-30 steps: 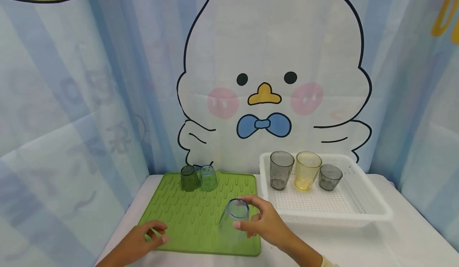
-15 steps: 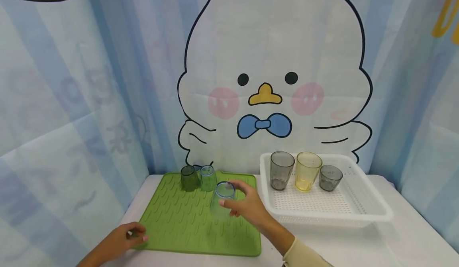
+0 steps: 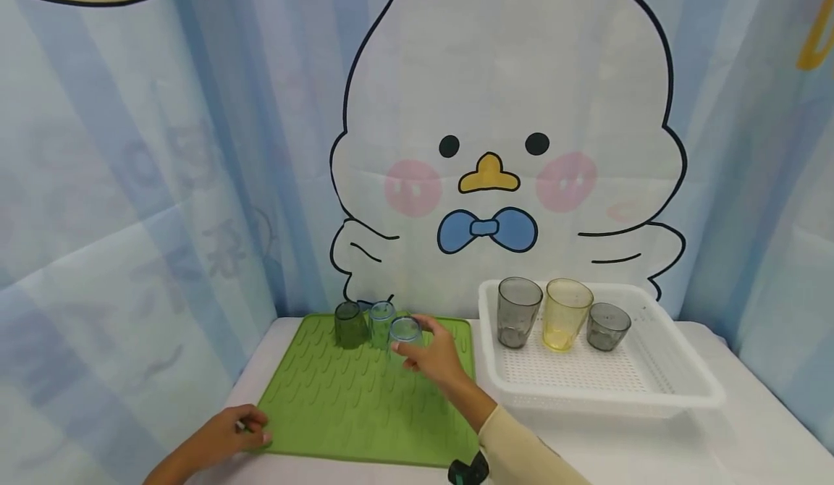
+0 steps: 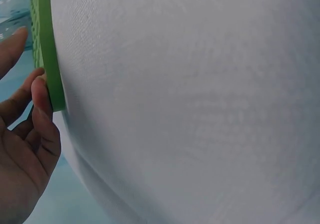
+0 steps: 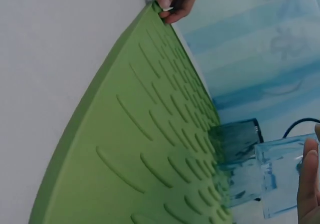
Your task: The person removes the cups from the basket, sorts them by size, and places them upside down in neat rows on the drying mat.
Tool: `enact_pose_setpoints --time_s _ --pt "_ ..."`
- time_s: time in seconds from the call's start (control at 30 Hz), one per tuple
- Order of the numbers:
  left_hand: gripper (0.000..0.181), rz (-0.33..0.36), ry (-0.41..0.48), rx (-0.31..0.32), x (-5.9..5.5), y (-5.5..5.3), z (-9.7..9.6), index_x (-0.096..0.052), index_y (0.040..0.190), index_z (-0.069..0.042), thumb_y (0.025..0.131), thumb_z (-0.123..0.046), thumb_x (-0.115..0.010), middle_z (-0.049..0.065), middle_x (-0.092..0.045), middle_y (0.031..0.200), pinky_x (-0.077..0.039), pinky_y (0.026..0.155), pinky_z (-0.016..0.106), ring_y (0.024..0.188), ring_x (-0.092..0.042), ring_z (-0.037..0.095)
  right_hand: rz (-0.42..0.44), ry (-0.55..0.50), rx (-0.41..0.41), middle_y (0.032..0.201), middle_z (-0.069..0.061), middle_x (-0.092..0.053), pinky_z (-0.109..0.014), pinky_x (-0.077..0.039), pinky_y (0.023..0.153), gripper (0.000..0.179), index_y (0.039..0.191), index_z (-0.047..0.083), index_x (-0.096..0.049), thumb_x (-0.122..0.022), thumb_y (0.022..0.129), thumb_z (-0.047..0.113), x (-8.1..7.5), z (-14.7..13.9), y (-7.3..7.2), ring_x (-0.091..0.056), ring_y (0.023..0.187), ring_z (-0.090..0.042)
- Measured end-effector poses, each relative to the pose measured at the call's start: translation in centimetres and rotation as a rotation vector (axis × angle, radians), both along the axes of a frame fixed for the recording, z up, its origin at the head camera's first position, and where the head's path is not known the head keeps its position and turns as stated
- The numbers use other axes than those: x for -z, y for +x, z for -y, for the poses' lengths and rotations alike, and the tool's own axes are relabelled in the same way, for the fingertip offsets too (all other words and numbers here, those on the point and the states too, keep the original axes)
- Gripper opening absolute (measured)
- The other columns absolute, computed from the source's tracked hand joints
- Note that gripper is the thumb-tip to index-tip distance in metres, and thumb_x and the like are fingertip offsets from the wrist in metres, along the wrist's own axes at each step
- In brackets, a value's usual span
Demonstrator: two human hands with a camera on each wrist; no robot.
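Observation:
My right hand grips a clear blue-tinted glass between thumb and fingers, with its base upward, over the back half of the green ribbed mat. Just beyond it on the mat, a dark green-looking glass and a pale blue glass stand upside down side by side. The right wrist view shows the held glass close to that pair. My left hand is at the mat's front left corner; its loosely bent fingers touch the mat's edge, thumb apart.
A white perforated basket stands right of the mat. Upright in it are a tall grey glass, a yellow glass and a short grey glass. A printed curtain hangs behind the white-covered table.
My right hand has carried the glass away from me and slightly left, up to the pair on the mat. My left hand has shifted left to the mat's corner.

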State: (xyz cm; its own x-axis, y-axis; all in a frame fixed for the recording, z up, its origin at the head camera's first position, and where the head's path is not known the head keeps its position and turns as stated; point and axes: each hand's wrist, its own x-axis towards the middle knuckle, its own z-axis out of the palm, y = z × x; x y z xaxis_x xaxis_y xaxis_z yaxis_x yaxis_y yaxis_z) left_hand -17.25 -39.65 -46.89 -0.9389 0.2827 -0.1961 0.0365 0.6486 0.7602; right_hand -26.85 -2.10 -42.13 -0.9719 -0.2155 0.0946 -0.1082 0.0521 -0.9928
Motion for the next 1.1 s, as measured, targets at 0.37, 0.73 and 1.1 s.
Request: enact_pose_setpoints --time_s 0.37,0.73,1.1 --pt "0.034 0.032 -0.016 -0.024 -0.1 0.0 -0.4 -0.060 0.105 0.005 0.087 -0.023 -0.068 0.005 -0.059 0.089 -0.045 0.068 0.035 0.081 -0.054 0.020 0.032 -0.001 0.149 0.130 -0.023 -0.043 -0.031 -0.055 0.058 0.067 0.135 0.003 -0.046 -0.078 0.077 0.009 2.9 0.9 -3.5 -0.063 0.056 -0.014" --pt "0.031 -0.049 -0.084 -0.048 -0.1 0.1 -0.8 -0.062 0.100 0.002 0.083 -0.022 -0.072 0.004 -0.058 0.085 -0.044 0.065 0.028 0.079 -0.052 0.017 0.051 -0.004 0.261 0.130 -0.022 -0.046 -0.031 -0.055 0.059 0.067 0.133 0.001 -0.045 -0.078 0.075 0.003 4.3 1.2 -6.0 -0.063 0.054 -0.013" --pt "0.034 -0.026 -0.087 -0.099 0.3 0.0 -0.6 -0.062 0.098 0.001 0.081 -0.025 -0.074 0.002 -0.058 0.084 -0.043 0.065 0.029 0.076 -0.051 0.016 0.048 0.000 0.263 0.133 -0.021 -0.043 -0.029 -0.055 0.059 0.067 0.134 0.003 -0.046 -0.077 0.075 0.004 4.5 1.9 -7.2 -0.063 0.055 -0.014"
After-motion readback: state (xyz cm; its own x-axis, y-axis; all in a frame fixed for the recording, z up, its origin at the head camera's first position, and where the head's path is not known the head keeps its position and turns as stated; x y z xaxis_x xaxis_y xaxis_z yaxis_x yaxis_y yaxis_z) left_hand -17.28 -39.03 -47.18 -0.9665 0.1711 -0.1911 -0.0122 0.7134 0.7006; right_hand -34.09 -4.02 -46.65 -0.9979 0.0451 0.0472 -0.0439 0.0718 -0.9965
